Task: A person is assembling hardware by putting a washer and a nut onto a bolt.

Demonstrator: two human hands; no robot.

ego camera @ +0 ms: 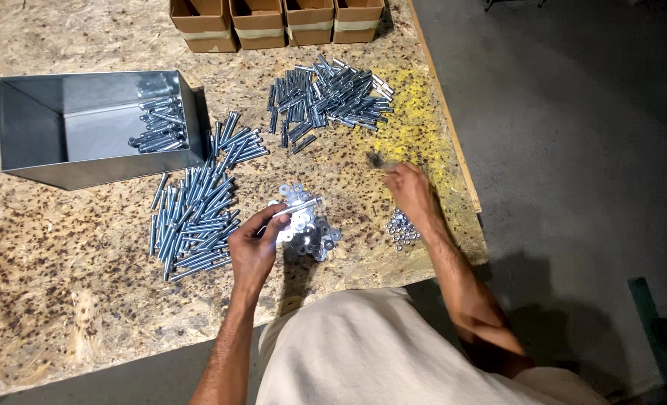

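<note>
1. Overhead, from the head view, the left hand [254, 244] pinches a long silver bolt [297, 208] by its lower end, fingers closed round the shank, its tip over the pile of washers [311, 229].
2. The right hand [408, 191] reaches across the chipboard table [63, 285] toward something small and dark; whether its blurred fingers grip anything, I cannot tell.
3. To work well, I judge the bolt should stay level and steady so small parts slide on squarely.
4. The bolt looks bright, zinc-coloured, slim and straight.
5. A heap of like bolts [194, 221] lies left, another heap [329, 97] farther off, nuts [402, 229] by the right wrist, a metal bin [33, 120] and cardboard boxes [273, 22] beyond.
</note>
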